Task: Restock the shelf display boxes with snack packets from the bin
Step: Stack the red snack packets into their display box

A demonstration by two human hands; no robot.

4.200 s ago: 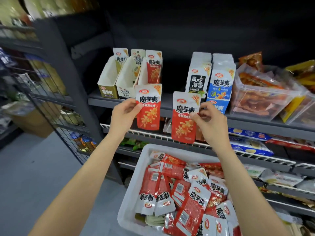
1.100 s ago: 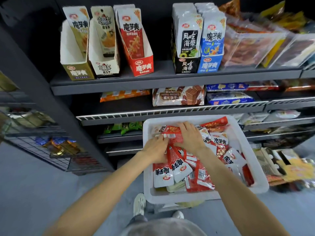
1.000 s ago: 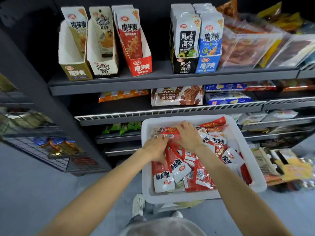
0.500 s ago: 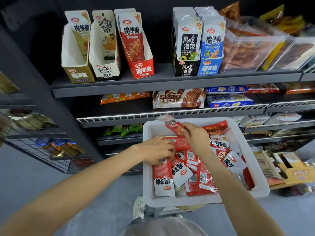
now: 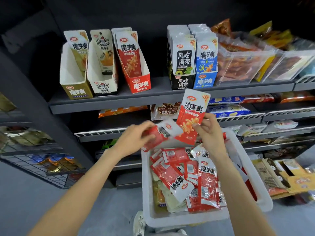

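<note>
My right hand (image 5: 208,132) holds a red snack packet (image 5: 191,114) upright above the white bin (image 5: 170,218). My left hand (image 5: 136,138) grips another red packet (image 5: 160,133), tilted sideways and blurred, just left of it. Several red and white packets (image 5: 187,178) lie loose in the bin. On the top shelf (image 5: 109,101) stand three display boxes: an olive one (image 5: 76,91), a white one (image 5: 104,87) and a red one (image 5: 139,82) with red packets in it.
A black box (image 5: 182,82) and a blue box (image 5: 204,80), both full, stand to the right on the same shelf, beside clear tubs (image 5: 242,62). Wafer packs (image 5: 167,109) lie on the shelf below. A wire rack (image 5: 39,160) is at left, cartons (image 5: 281,178) at right.
Both hands rose out of the bin, each lifting a red packet. The right packet now stands upright in front of the shelf edge.
</note>
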